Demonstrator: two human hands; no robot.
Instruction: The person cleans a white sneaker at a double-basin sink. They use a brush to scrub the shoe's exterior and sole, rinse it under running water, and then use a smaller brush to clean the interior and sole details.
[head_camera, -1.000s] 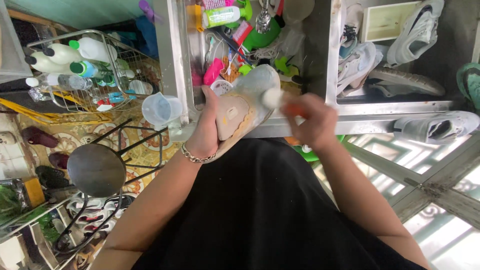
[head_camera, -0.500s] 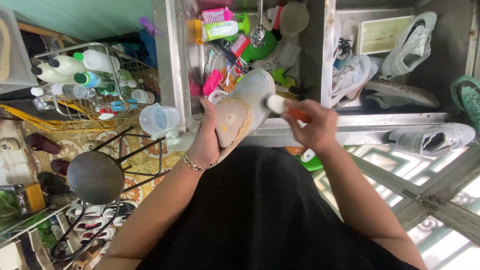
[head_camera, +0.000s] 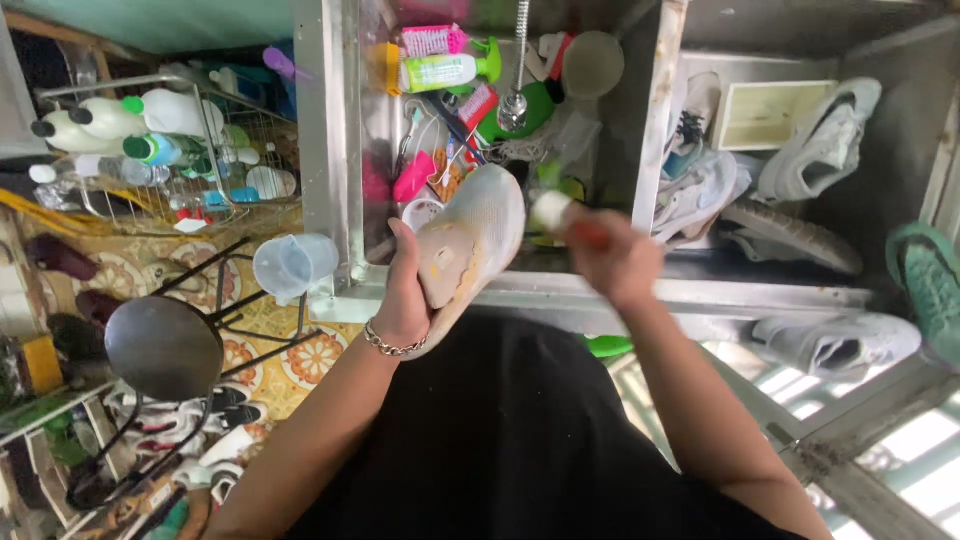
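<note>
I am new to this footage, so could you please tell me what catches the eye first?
At centre, the left hand holds a pale shoe sole-up over a steel sink, while the right hand presses an orange-handled brush against it. Bright brushes and bottles crowd the sink; white sneakers lie at right.

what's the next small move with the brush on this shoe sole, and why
Probably draw the brush back down along the sole toward the heel. The left hand holds the shoe sole-up over the sink, and the right hand has the white brush head at the sole's toe-side edge, so the middle and heel, which look yellowish and smeared, seem likeliest to need the next stroke.
</note>
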